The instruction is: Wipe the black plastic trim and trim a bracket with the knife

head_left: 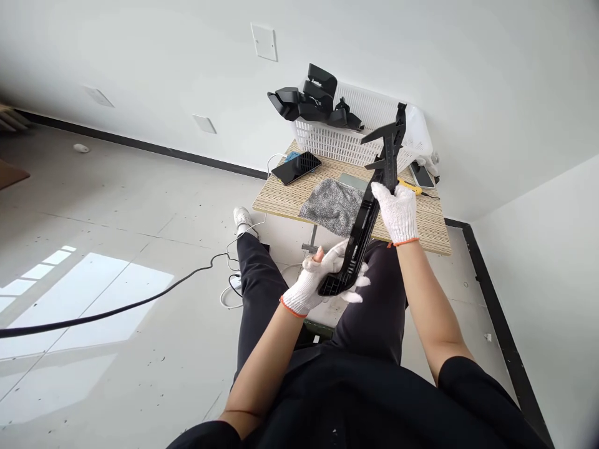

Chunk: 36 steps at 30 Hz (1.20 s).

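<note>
I hold a long black plastic part [374,187] up in front of me, slanting from my lap toward the basket. My left hand [316,280], in a white knit glove, cups its lower grilled end with fingers curled round it. My right hand [397,212], gloved the same way, is closed round the part's middle. The upper end with its side arms sticks up in front of the white basket [346,146]. I sit with my legs under a small wooden table [281,199].
The white basket at the table's back holds several black plastic parts [311,100]. On the table lie a phone [296,167] on a cable, a grey cloth [332,206], a yellow-handled tool [412,187] and a second dark device [422,176]. A black cable [116,308] crosses the floor at left.
</note>
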Available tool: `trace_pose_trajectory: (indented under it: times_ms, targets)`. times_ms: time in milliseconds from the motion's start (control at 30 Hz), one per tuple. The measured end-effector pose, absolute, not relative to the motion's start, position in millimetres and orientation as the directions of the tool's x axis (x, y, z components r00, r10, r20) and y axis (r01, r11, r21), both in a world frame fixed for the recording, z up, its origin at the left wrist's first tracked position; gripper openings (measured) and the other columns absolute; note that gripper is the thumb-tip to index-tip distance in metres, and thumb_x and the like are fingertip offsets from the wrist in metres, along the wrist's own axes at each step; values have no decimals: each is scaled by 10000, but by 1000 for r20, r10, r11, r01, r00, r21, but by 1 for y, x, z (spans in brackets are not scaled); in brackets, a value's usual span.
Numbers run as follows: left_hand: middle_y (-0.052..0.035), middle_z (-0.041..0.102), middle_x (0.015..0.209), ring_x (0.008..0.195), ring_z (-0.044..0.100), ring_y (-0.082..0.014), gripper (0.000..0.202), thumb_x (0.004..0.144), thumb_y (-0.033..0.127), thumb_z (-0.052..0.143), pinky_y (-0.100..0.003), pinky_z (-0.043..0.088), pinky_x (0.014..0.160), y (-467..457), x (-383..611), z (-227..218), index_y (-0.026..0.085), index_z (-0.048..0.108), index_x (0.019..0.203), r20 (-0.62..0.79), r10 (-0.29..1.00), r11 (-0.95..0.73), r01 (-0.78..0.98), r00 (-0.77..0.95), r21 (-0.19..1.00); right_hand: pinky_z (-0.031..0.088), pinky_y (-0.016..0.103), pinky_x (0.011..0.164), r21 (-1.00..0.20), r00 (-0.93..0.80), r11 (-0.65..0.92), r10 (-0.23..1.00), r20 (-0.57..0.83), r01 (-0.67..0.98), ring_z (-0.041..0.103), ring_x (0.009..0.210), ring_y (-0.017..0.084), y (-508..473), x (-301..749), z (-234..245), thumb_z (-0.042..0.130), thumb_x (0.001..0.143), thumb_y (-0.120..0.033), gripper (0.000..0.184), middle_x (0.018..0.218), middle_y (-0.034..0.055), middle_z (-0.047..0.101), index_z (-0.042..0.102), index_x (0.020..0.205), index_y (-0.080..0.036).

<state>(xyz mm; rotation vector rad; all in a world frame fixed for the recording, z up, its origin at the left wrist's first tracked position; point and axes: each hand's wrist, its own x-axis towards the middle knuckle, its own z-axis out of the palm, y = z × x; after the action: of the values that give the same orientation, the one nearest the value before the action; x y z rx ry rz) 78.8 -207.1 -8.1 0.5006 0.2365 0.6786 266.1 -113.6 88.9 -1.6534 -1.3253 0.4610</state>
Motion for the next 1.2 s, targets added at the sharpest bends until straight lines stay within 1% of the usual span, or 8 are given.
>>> trace_pose_trajectory:
  times_ms: [200, 367, 500, 600, 800, 933, 1067, 1200]
  targets:
    - [-175, 641, 1273, 1066, 699, -369, 1010, 789, 690, 714, -235, 542, 435, -210, 81, 1, 241, 311, 1599, -3, 747, 567, -636, 665, 524, 336, 278, 562, -775, 366, -10, 885, 287, 632, 458, 570, 124, -107, 270, 74, 653, 827, -566, 458, 539, -35, 465, 525, 575, -205]
    - [-158, 643, 1184, 769, 691, -221, 1061, 771, 662, 771, -259, 559, 487, -213, 84, -14, 253, 298, 1628, -120, 786, 499, -509, 606, 702, 412, 292, 653, -674, 279, -119, 951, 134, 729, 591, 682, 190, -103, 279, 43, 577, 872, -634, 480, 665, 28, 639, 666, 733, -183]
    - [-152, 572, 1296, 895, 692, -231, 1008, 855, 514, 760, -290, 598, 596, -212, 77, -28, 341, 179, 1661, -231, 779, 490, -336, 583, 805, 462, 325, 756, -467, 209, -147, 974, 83, 872, 702, 932, 290, -109, 297, 40, 527, 915, -664, 520, 941, 107, 766, 741, 995, -196]
    - [-147, 507, 1404, 1000, 657, -228, 968, 902, 401, 716, -298, 618, 655, -208, 70, -33, 379, 122, 1666, -274, 801, 462, -259, 533, 848, 482, 337, 769, -284, 189, -153, 977, 103, 947, 720, 995, 318, -115, 312, 48, 489, 946, -666, 556, 1015, 135, 776, 731, 1112, -194]
    - [-151, 520, 1416, 825, 585, -129, 968, 896, 397, 706, -313, 628, 744, -203, 65, -32, 308, 140, 1677, -320, 819, 428, -137, 476, 893, 499, 366, 751, 51, 76, -77, 997, 25, 996, 724, 992, 343, -120, 320, 49, 470, 961, -661, 579, 1017, 144, 777, 694, 1226, -196]
    - [-156, 545, 1389, 789, 591, -121, 995, 882, 401, 700, -316, 618, 732, -203, 65, -34, 312, 113, 1680, -306, 816, 426, -154, 490, 891, 503, 372, 739, 130, 66, -69, 997, 30, 989, 734, 951, 344, -121, 315, 46, 459, 978, -639, 583, 995, 142, 780, 662, 1292, -191]
    - [-148, 556, 1405, 774, 584, -119, 1012, 842, 300, 719, -330, 605, 782, -204, 62, -35, 320, 149, 1677, -307, 833, 376, -64, 461, 925, 504, 374, 751, 114, 64, -69, 997, 48, 991, 738, 933, 337, -120, 310, 48, 453, 996, -593, 571, 983, 137, 784, 620, 1370, -196]
    - [-134, 573, 1378, 755, 584, -118, 993, 846, 279, 695, -326, 595, 767, -206, 59, -30, 330, 155, 1678, -288, 832, 349, -43, 474, 936, 498, 374, 721, 124, 65, -74, 995, 71, 990, 737, 865, 339, -120, 308, 51, 455, 1000, -527, 690, 920, 147, 782, 391, 1578, -155]
